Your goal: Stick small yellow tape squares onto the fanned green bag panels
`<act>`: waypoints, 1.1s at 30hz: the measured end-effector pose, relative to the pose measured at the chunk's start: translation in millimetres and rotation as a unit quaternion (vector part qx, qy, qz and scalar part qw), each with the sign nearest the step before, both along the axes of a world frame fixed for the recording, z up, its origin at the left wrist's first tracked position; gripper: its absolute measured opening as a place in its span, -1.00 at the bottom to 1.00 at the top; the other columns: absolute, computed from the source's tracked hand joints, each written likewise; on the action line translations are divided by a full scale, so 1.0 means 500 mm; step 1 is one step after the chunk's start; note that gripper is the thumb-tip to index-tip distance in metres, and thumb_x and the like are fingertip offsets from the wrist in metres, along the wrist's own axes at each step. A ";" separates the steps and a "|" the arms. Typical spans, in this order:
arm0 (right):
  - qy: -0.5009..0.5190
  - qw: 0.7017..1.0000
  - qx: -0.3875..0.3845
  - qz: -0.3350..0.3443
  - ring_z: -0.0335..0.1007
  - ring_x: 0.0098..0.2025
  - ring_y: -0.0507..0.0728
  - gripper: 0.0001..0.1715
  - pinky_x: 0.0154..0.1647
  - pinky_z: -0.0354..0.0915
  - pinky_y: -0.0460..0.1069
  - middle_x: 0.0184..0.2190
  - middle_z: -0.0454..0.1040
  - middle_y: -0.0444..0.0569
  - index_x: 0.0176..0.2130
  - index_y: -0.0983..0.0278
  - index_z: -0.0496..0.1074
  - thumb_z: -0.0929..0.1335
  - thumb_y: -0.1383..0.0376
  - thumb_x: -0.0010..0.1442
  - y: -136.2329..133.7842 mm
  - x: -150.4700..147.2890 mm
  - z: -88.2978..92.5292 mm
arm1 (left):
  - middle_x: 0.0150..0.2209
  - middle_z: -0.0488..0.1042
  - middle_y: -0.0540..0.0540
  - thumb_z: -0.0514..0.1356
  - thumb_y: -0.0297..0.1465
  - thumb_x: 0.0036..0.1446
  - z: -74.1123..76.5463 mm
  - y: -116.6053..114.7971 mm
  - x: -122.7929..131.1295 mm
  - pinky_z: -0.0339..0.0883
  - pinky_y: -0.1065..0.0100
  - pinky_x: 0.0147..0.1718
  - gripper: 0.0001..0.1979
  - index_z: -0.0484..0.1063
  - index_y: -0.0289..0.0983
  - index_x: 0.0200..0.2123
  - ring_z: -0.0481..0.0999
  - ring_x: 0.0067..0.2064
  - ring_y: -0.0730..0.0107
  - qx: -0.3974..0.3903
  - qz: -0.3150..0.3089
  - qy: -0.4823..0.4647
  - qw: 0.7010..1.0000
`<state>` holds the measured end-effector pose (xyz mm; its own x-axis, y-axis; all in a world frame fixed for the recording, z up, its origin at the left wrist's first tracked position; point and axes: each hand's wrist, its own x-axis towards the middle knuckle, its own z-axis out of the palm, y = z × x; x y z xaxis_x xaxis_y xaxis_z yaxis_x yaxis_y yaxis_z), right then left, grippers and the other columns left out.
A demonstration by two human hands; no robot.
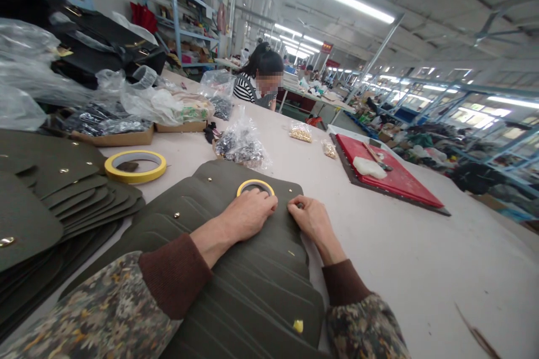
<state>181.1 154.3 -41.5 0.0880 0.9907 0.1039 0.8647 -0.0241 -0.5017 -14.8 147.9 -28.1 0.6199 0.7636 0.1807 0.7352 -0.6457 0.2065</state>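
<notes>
A stack of dark olive leather pieces (252,280) with small brass studs lies on the white table in front of me. My left hand (248,214) rests on the top piece with its fingers curled against a small roll of yellow tape (255,185). My right hand (309,217) sits just to the right, fingers bent and pinching at the top piece's edge near a stud. What the fingertips hold is too small to make out.
A larger yellow tape roll (135,166) lies to the left beside another fanned stack of olive pieces (50,202). Plastic bags of hardware (243,145) sit behind. A red cutting mat (391,176) lies at right. A person in a striped top (252,87) works at the far end.
</notes>
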 end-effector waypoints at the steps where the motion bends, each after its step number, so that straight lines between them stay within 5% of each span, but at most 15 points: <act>1: 0.008 1.000 0.002 -0.005 0.38 -0.49 0.08 -0.74 -0.44 0.17 -0.07 -0.56 0.50 -0.12 -0.33 0.20 0.57 0.32 0.19 0.06 0.001 0.007 -0.002 | -0.25 0.46 -0.09 0.01 -0.42 0.27 0.000 0.001 0.000 0.26 0.29 -0.21 -0.86 0.36 -0.24 -0.25 0.40 -0.19 0.27 0.000 -0.001 -0.001 1.000; 5: 0.031 0.999 0.021 -0.026 0.46 -0.32 0.13 -0.56 -0.29 0.27 -0.03 -0.32 0.58 0.02 -0.11 0.29 0.52 0.25 0.11 0.18 0.006 0.035 -0.010 | -0.27 0.45 -0.07 0.01 -0.41 0.28 0.003 0.003 -0.003 0.25 0.28 -0.21 -0.86 0.35 -0.24 -0.28 0.39 -0.20 0.28 0.004 -0.011 -0.029 1.000; 11: 0.035 0.999 -0.005 0.005 0.47 -0.40 0.12 -0.69 -0.38 0.25 -0.05 -0.47 0.58 -0.05 -0.37 0.24 0.59 0.30 0.16 0.13 0.008 0.047 -0.013 | -0.27 0.43 -0.05 0.01 -0.42 0.28 0.017 -0.001 -0.007 0.24 0.31 -0.21 -0.87 0.33 -0.24 -0.30 0.37 -0.19 0.30 -0.011 -0.016 -0.079 0.997; 17: -0.002 1.000 0.012 0.012 0.43 -0.20 0.18 -0.66 -0.23 0.21 -0.01 -0.27 0.57 0.07 -0.26 0.25 0.59 0.27 0.18 0.17 0.014 0.038 -0.014 | -0.25 0.43 -0.05 0.00 -0.42 0.28 0.013 0.003 -0.008 0.23 0.32 -0.20 -0.87 0.33 -0.23 -0.29 0.36 -0.18 0.31 -0.009 -0.018 -0.089 0.996; 25: 0.030 0.996 -0.051 0.065 0.22 -0.65 0.02 -0.55 -0.60 0.02 -0.08 -0.78 0.31 -0.18 -0.67 0.26 0.47 0.34 0.09 0.09 -0.010 0.037 0.010 | -0.20 0.46 -0.06 0.02 -0.47 0.25 0.009 0.009 -0.006 0.25 0.31 -0.16 -0.88 0.34 -0.24 -0.25 0.37 -0.12 0.29 -0.042 0.010 -0.064 0.997; 29: 0.055 0.996 -0.042 0.064 0.43 -0.47 0.05 -0.78 -0.44 0.22 -0.10 -0.52 0.57 -0.13 -0.41 0.26 0.60 0.33 0.29 0.08 -0.012 0.045 0.004 | -0.19 0.45 -0.10 0.00 -0.46 0.26 0.004 0.012 -0.002 0.25 0.26 -0.17 -0.87 0.34 -0.24 -0.24 0.35 -0.13 0.25 -0.036 0.002 -0.035 0.999; 33: 0.058 0.995 -0.019 0.073 0.50 -0.31 0.10 -0.75 -0.27 0.31 -0.05 -0.35 0.62 -0.08 -0.30 0.21 0.60 0.34 0.39 0.05 -0.007 0.047 -0.012 | -0.24 0.44 -0.11 0.00 -0.49 0.25 0.012 0.014 -0.004 0.24 0.27 -0.21 -0.85 0.35 -0.25 -0.30 0.35 -0.18 0.26 -0.030 -0.025 -0.007 0.999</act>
